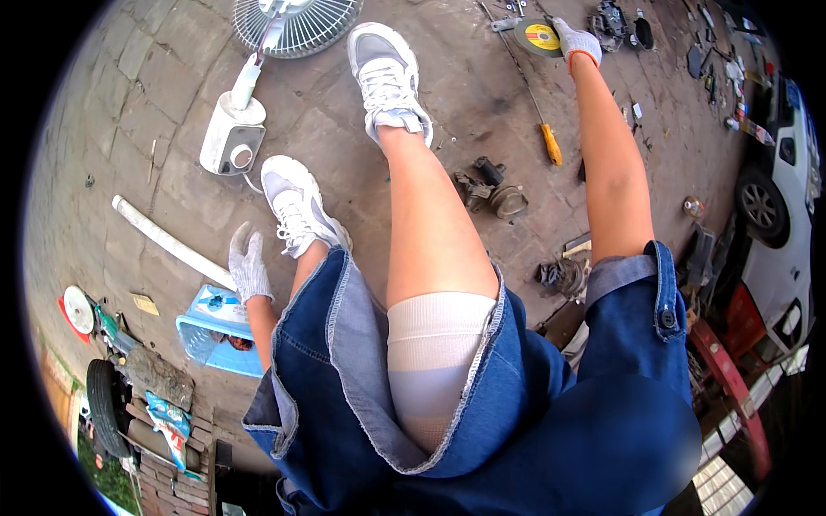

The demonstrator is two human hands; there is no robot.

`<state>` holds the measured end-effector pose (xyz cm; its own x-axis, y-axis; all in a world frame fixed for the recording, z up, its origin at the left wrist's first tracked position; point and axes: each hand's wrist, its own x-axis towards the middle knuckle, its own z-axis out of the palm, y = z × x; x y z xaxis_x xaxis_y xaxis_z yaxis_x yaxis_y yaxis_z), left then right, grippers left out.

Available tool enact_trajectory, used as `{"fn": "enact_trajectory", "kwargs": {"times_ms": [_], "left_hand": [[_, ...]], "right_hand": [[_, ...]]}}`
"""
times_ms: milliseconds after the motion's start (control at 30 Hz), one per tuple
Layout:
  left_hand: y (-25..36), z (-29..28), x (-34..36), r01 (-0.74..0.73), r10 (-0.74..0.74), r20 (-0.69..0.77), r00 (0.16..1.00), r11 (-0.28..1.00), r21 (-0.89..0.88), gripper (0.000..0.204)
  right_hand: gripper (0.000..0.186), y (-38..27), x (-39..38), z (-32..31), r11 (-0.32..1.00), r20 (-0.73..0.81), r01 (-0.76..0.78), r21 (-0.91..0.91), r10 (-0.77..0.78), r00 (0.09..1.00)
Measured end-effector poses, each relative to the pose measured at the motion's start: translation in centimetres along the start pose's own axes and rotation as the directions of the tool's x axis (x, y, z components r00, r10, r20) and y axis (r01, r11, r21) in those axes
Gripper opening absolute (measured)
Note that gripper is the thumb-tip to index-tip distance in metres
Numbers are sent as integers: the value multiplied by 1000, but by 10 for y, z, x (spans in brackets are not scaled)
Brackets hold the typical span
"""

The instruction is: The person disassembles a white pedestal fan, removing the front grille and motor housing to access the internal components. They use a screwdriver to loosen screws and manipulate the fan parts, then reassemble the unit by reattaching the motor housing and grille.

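Disc (542, 36) is round and dark, with a yellow middle, up at the far right. The right hand (578, 41) touches its edge; I can't tell if it grips. The left hand (249, 265) has loose, spread fingers. Brown, dusty paving (129, 232) lies below, and a white car (779, 245) stands right. The yellow face points up; being round, it's equally long every way.

- Right glove (581, 41) and left glove (249, 268): knitted cloth, matt.
- Disc (542, 36): matt face, smooth-looking printed label.
- Blue tub (215, 325): plastic, thin-walled, slightly glossy.
- Screwdriver (551, 144): smooth plastic handle, metal shaft.
- Fan base (225, 129): smooth plastic, light sheen.
- Machine part (509, 202): metal, dull and grimy.
- Garment (533, 370): denim cloth, matt, frayed seam edges.
- Floor (155, 77): stone-like paving, rough, matt.
- Tyre (105, 406): rubber, matt.
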<state>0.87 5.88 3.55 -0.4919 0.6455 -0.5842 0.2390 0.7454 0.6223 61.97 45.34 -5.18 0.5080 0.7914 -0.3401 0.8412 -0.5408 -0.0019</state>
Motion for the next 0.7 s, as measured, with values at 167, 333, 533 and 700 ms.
{"fn": "enact_trajectory", "kwargs": {"times_ms": [167, 333, 533, 700], "left_hand": [[5, 6, 1, -21, 21, 16, 1000, 999, -32, 41], [12, 3, -2, -7, 7, -1, 1000, 999, -33, 41], [6, 3, 4, 13, -13, -4, 1000, 998, -54, 42], [15, 6, -4, 27, -27, -4, 1000, 999, -18, 42]], "right_hand": [[68, 17, -3, 29, 950, 249, 59, 307, -140, 958], [80, 8, -32, 25, 914, 137, 93, 396, -159, 978], [79, 47, -84, -10, 946, -109, 119, 300, -90, 990], [65, 85, -160, 2, 980, -201, -192, 55, 199, 959]]}}
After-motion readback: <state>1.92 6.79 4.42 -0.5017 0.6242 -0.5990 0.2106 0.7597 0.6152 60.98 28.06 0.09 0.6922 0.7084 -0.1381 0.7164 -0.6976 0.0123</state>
